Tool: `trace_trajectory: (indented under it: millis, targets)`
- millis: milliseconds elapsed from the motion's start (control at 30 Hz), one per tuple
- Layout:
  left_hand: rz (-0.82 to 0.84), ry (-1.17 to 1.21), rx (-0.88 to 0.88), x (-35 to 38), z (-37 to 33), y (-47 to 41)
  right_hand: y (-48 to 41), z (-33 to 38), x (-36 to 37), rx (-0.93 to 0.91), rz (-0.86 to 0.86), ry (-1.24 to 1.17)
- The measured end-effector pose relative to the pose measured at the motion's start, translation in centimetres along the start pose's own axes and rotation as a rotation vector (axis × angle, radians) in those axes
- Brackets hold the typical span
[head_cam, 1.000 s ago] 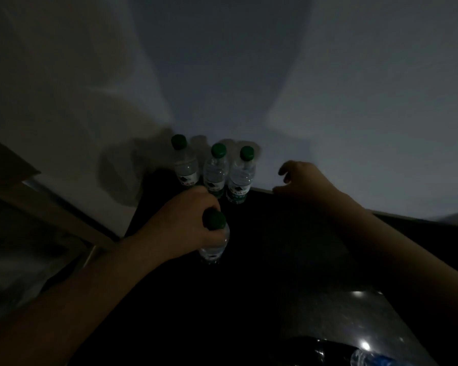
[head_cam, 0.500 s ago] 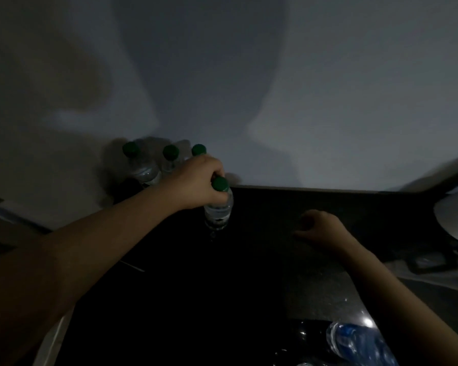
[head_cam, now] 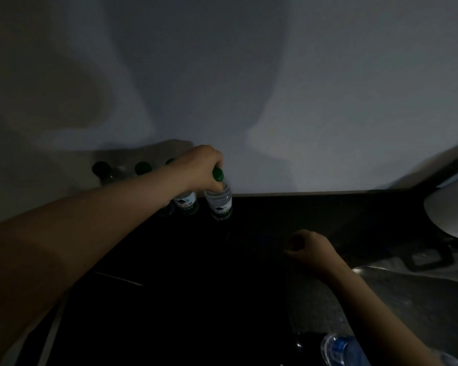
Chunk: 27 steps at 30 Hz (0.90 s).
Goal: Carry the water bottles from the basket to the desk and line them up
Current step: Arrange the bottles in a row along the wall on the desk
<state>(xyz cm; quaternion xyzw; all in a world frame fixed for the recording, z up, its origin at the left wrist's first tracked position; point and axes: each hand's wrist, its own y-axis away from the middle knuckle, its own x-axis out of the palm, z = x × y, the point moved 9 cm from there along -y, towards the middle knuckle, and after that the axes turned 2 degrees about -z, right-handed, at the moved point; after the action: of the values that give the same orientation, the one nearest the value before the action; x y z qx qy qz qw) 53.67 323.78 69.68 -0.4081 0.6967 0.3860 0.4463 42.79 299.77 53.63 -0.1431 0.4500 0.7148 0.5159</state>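
Four bottles stand in a row on the desk — wall just behind.

Both hands are bare: the left hand and the right hand. The left forearm and the right forearm are bare as well, right to the edge of view. In the dim light, small details on the fingers cannot be told.
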Motion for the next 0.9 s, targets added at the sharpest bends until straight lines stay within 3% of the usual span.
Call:
trace_trajectory:
  millis: [267, 900]
  targets:
    - [-0.031, -0.055, -0.057, -1.6, 0.5, -1.0, -0.5, -0.3, 2.2, -0.089, -0.018, -0.022]
    - [-0.023, -0.054, -0.085, -1.6, 2.0, -1.2, -1.7, -0.2, 3.6, -0.093, 0.012, -0.034]
